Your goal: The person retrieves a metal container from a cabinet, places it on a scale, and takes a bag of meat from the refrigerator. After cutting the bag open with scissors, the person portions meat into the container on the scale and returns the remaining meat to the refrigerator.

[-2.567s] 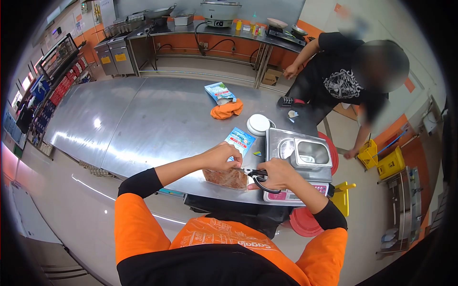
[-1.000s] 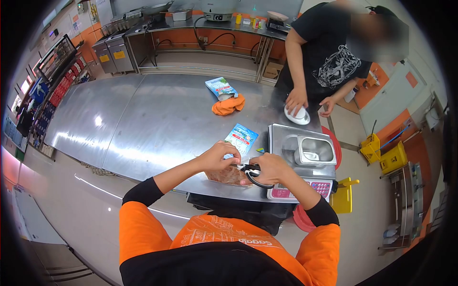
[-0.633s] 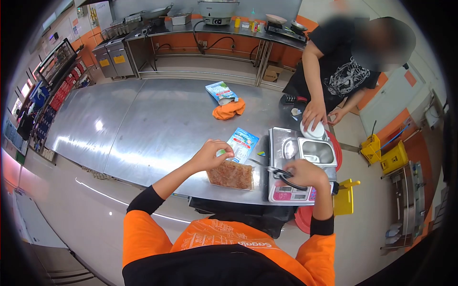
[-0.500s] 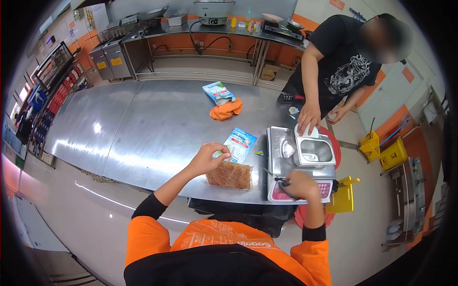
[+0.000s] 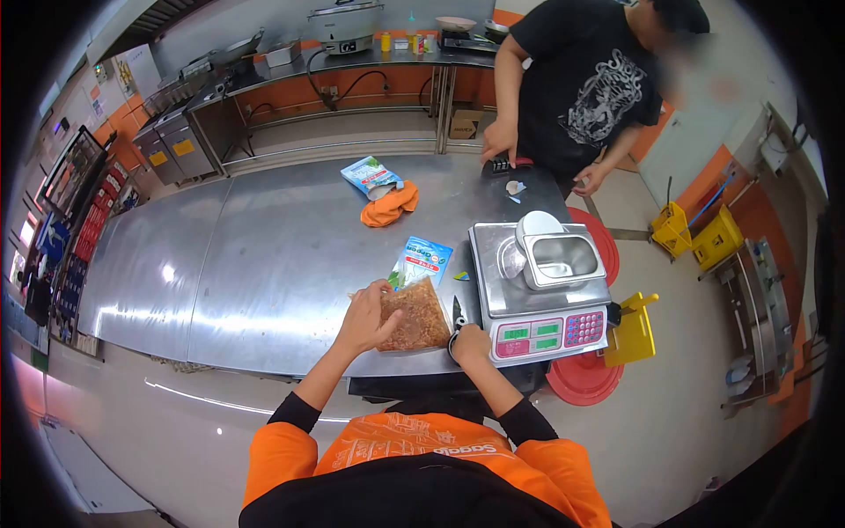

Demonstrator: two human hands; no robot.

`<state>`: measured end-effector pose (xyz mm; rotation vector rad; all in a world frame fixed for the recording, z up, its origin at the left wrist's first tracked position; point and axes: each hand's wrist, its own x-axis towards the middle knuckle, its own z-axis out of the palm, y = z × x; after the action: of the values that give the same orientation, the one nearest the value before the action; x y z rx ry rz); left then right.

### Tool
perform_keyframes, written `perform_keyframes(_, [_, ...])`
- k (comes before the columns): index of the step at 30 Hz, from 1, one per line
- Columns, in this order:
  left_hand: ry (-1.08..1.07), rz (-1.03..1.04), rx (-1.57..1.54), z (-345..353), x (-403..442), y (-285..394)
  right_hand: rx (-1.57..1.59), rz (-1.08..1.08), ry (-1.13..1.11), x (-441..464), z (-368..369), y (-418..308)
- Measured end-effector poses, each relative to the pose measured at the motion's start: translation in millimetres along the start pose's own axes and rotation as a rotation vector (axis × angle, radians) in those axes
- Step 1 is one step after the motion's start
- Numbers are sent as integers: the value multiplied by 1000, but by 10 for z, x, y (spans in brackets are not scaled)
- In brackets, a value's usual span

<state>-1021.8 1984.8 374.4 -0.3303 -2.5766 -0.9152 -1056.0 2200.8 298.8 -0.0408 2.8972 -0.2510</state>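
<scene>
A clear packet of brown crumbly food (image 5: 415,319) is at the table's near edge. My left hand (image 5: 370,319) grips its left side, fingers at the upper corner and thumb across the front. My right hand (image 5: 471,345) is closed round the handles of black scissors (image 5: 457,311), whose blades point up and away just right of the packet. Behind the packet lies a blue-and-white pouch (image 5: 426,259), with a small torn green-blue scrap (image 5: 461,276) beside it.
A scale (image 5: 528,304) bearing a metal pan (image 5: 564,259) and a white round piece (image 5: 540,225) stands right. Farther back are an orange cloth (image 5: 390,205) and another blue pouch (image 5: 365,173). A co-worker (image 5: 576,84) stands across the table corner.
My left hand has come down onto the packet, which is now tilted. My right hand and scissors moved left, off the scale's front. The co-worker's hand left the pan for the table's far corner.
</scene>
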Motion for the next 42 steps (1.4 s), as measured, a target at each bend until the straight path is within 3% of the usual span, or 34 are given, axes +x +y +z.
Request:
perform_keyframes(3, [-77, 86, 75, 18, 3, -89, 22, 8, 11, 56, 90, -4])
perform_keyframes(6, [-139, -19, 66, 193, -70, -302, 52, 58, 24, 79, 133, -61])
perform_keyframes(9, [136, 122, -9, 323, -110, -438, 66, 19, 9, 92, 136, -70])
perform_keyframes(10, [103, 63, -47, 343, -146, -470, 80, -2, -1, 117, 188, -48])
perform_keyframes(12, [34, -59, -118, 247, -168, -352, 99, -21, -4, 72, 135, -29])
perform_keyframes(16, [67, 196, 109, 38, -88, -123, 185, -60, -33, -204, -177, -64])
perform_keyframes(18, [-33, 107, 90, -140, -22, 26, 219, -139, -36, -279, -192, -30])
perform_keyframes(21, [-111, 44, 82, -450, 92, 254, 767, -137, -675, -329, -201, 85])
perform_keyframes(24, [-103, 148, 99, -757, 199, 500, 1156, -314, -874, -536, -239, 123])
perform_keyframes(27, [-40, 296, 69, -958, 291, 712, 1352, -301, -970, -640, -233, 297])
perform_keyframes(29, [-16, 342, 37, -1057, 329, 786, 1122, -274, -935, -640, -451, 673])
perform_keyframes(30, [-9, 383, 12, -1094, 351, 812, 1039, -190, -776, -616, -487, 971])
perform_keyframes(31, [22, 413, -13, -1117, 364, 856, 1076, -1, -490, -596, -532, 1298])
perform_keyframes(33, [83, 472, -63, -1159, 359, 943, 1170, 251, 484, -313, -221, 2111])
perform_keyframes(34, [98, 510, -57, -1178, 356, 971, 1171, 206, 856, -128, -53, 2558])
perform_keyframes(35, [72, 529, -15, -1214, 369, 1007, 784, 448, 1001, -83, -142, 2777])
perform_keyframes(36, [45, 546, 28, -1261, 376, 1049, 534, 472, 1098, 24, -47, 3006])
perform_keyframes(39, [54, 602, 120, -1268, 396, 1196, 1398, 235, 742, 233, 0, 3242])
perform_keyframes(42, [92, 625, 175, -1214, 391, 1311, 1656, 316, 623, 203, -22, 3245])
